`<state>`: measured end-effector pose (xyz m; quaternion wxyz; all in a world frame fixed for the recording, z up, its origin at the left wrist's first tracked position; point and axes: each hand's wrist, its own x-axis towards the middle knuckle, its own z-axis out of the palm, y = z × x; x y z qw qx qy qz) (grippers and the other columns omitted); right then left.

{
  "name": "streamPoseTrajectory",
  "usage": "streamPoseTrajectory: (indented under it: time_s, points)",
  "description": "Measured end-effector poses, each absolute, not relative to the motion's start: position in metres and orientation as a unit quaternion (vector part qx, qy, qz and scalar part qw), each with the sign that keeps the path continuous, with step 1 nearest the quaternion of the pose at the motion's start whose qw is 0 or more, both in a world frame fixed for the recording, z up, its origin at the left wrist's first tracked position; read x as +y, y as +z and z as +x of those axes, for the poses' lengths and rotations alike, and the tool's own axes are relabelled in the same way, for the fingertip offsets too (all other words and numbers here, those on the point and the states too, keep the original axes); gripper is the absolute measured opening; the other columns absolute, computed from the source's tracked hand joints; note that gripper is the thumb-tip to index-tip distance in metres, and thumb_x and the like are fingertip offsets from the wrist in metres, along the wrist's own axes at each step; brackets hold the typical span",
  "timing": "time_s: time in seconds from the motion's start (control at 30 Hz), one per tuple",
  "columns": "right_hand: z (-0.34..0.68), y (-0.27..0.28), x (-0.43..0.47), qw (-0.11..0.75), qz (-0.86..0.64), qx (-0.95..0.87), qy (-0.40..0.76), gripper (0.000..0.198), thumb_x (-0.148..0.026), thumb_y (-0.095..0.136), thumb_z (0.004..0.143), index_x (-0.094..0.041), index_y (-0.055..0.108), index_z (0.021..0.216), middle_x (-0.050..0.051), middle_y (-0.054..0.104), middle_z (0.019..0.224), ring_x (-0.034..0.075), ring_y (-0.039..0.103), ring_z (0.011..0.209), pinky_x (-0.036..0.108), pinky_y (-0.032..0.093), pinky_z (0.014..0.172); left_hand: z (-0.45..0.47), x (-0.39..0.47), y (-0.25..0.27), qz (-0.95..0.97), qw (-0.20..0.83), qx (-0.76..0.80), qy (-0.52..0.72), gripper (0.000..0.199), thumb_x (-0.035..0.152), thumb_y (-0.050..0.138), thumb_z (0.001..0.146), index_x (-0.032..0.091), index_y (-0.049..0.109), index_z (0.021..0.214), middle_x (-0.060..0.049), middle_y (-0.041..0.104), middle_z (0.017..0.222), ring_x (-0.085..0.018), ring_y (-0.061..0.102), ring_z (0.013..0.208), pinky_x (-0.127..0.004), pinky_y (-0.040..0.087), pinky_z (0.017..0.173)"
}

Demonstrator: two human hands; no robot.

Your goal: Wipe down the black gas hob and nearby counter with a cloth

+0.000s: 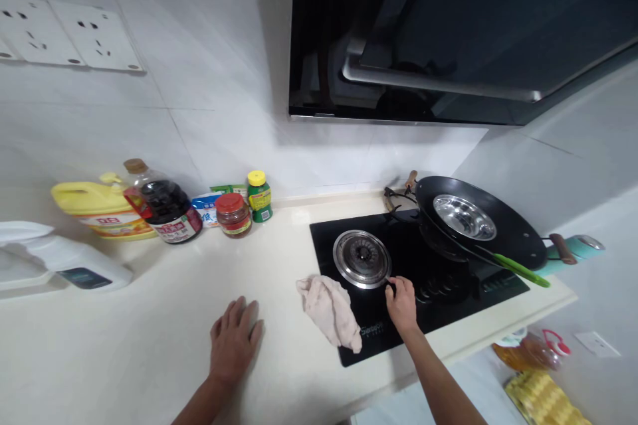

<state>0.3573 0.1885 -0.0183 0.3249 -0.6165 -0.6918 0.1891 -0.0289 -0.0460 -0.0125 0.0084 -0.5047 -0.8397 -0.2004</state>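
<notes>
The left hand [235, 339] lies spread on the counter [149, 345]; the right hand [401, 304] bends its fingers at the rim of the burner [362, 259] on the cooktop [413, 239], pinch unclear. The yellow jug [107, 207] reads "立白", the blue packet [206, 203] "低".

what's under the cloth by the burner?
The cloth straddles the edge of the stove, with the counter under its other side. Anything else beneath is covered and can't be seen.

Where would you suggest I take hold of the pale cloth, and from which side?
I'd pinch the pale cloth at its crumpled middle, probably from above: its folds should bunch easily, and nothing covers it where it overlaps the cooktop.
</notes>
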Motion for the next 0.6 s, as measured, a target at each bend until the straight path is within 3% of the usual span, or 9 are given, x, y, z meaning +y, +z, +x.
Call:
streamPoseTrajectory:
  time_s: [0.07,0.2,0.33,0.47,0.6]
  points:
    - [0.355,-0.031,0.191,0.301,-0.619,-0.716,0.117,0.040,-0.035,0.044,0.095,-0.014,0.067,0.119,0.024,0.056,0.139,0.036,0.046,0.138,0.055,0.036,0.118,-0.016,-0.037,-0.009,-0.512,-0.003,-0.832,-0.212,0.048,0.037,0.036,0.101,0.019,0.068,0.131,-0.019,0.062,0.147,-0.038,0.051,0.140,-0.061,0.041,0.111]
    - [0.350,-0.051,0.192,0.237,-0.636,-0.734,0.022,0.049,-0.035,0.036,0.101,-0.010,0.060,0.135,0.026,0.051,0.150,0.037,0.038,0.149,0.057,0.029,0.122,0.044,-0.009,-0.002,-0.599,-0.045,-0.766,-0.228,0.041,0.041,0.043,0.102,0.030,0.068,0.132,-0.009,0.059,0.154,-0.032,0.046,0.147,-0.055,0.039,0.118]
    - [0.351,-0.056,0.190,0.221,-0.641,-0.735,0.010,0.052,-0.037,0.034,0.102,-0.009,0.059,0.137,0.025,0.052,0.151,0.037,0.039,0.149,0.055,0.030,0.121,0.113,0.021,0.001,-0.654,-0.092,-0.714,-0.232,0.047,0.043,0.049,0.100,0.028,0.061,0.143,-0.015,0.048,0.162,-0.036,0.040,0.151,-0.060,0.038,0.119]
    - [0.353,-0.057,0.191,0.204,-0.643,-0.738,-0.007,0.052,-0.038,0.033,0.102,-0.009,0.061,0.136,0.025,0.053,0.150,0.038,0.042,0.147,0.055,0.031,0.121,0.152,0.054,0.003,-0.701,-0.144,-0.664,-0.216,0.053,0.045,0.063,0.091,0.028,0.063,0.142,-0.021,0.042,0.165,-0.046,0.028,0.156,-0.078,0.021,0.122]
    - [0.352,-0.060,0.192,0.190,-0.648,-0.738,-0.018,0.051,-0.037,0.035,0.101,-0.009,0.063,0.135,0.025,0.054,0.150,0.039,0.043,0.146,0.055,0.032,0.120,0.168,0.088,0.006,-0.737,-0.204,-0.618,-0.182,0.058,0.057,0.067,0.087,0.031,0.066,0.138,-0.017,0.044,0.165,-0.045,0.021,0.159,-0.077,0.009,0.126]
